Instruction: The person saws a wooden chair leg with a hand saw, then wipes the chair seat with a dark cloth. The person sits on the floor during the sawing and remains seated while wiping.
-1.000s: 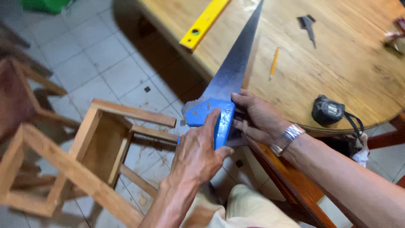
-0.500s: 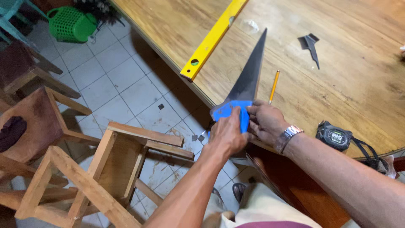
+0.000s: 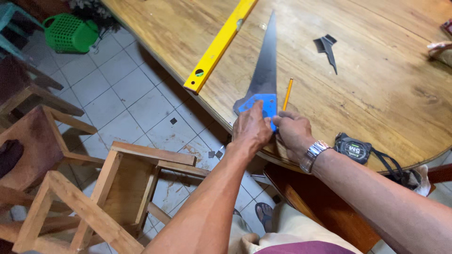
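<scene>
Soft daylight, sharp focus, slight wide-angle distortion.

Table edge, near side: both hands sit at the saw (image 3: 264,80) handle, the left hand (image 3: 251,129) on top of it and the right hand (image 3: 293,133) just beside it. To the left of the blade lies the yellow level (image 3: 219,44), with a narrow strip of bare wood between them. A pencil (image 3: 287,94) lies close along the blade's right side. A tape measure (image 3: 352,148) sits near the right wrist at the table (image 3: 386,94) rim. A dark metal piece (image 3: 328,49) lies farther right, with open tabletop around it. Below the edge, wooden stool frames (image 3: 113,188) crowd the tiled floor to the left.
</scene>
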